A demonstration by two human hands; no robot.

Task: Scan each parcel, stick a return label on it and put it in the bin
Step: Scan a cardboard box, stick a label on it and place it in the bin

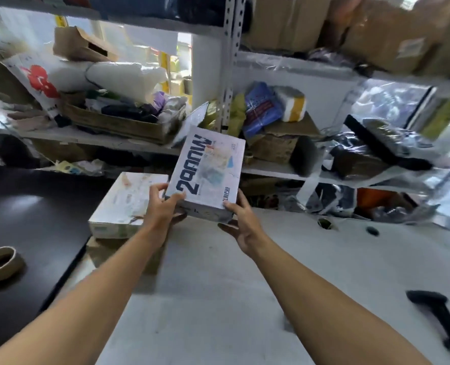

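I hold the white parcel [208, 175] in the air above the table [218, 299], my left hand [163, 206] and right hand [241, 225] gripping only its near corners, so it can tip forward and fall onto the shelf clutter.

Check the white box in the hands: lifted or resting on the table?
Lifted. Both hands grip the white box at its near end, the left hand and right hand, and it tilts up above the grey table.
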